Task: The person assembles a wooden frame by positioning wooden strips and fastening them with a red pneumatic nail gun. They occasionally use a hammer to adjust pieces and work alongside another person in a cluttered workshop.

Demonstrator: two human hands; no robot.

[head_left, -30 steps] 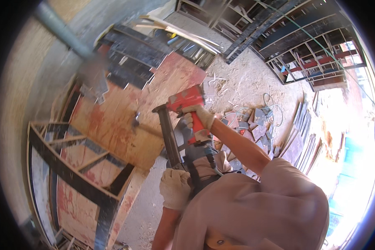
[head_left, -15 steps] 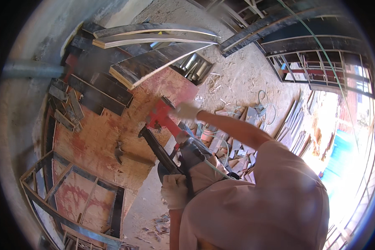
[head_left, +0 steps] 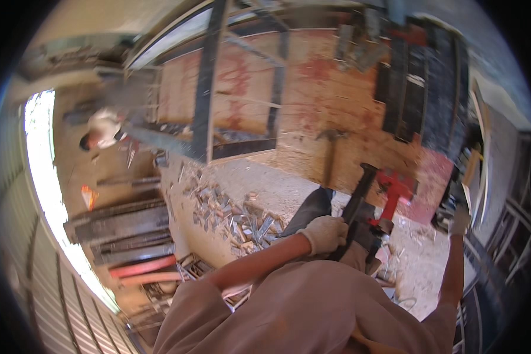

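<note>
My gloved left hand (head_left: 325, 234) is closed around the rear of a red and black nail gun (head_left: 393, 192) lying over my lap, its red head pointing away from me. My right hand (head_left: 459, 222), gloved too, reaches far out to the right. It is beside the lower end of some curved wooden strips (head_left: 482, 171); its fingers are blurred, and contact with the strips cannot be made out. Ahead of me, a claw hammer (head_left: 330, 154) rests on the red-stained plywood worktop (head_left: 312, 88), its handle toward me.
A curved wooden frame (head_left: 203, 88) stands on the worktop's left. Dark boards (head_left: 419, 82) lie at its right end. Wood offcuts (head_left: 242, 218) litter the floor at front left. Stacked planks (head_left: 124, 227) and another person (head_left: 103, 128) are farther left.
My view has swung left. My right hand has left the nail gun's red head and stretched out right toward the curved strips. The left hand keeps its hold.
</note>
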